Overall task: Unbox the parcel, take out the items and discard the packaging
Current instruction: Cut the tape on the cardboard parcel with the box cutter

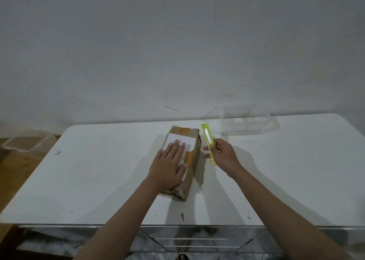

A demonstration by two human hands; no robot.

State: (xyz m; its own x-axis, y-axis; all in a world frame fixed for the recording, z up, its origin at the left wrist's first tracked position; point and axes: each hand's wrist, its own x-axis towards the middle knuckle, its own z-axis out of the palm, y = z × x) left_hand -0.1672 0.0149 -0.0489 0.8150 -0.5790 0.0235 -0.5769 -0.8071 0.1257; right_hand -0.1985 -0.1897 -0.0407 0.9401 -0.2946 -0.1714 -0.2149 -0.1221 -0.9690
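A brown cardboard parcel (182,161) with a white label and tape strips is seen lying near the middle of the white table (94,180), and it is pressed down from above by the left hand (169,166), whose fingers are laid flat and straight across the label. Just to the right of the parcel, a yellow-green box cutter (208,142) is gripped by the right hand (222,154), the fingers being curled round its lower half and its tip pointed away toward the wall. A clear plastic container (248,124) is set at the far edge of the table, beyond the cutter.
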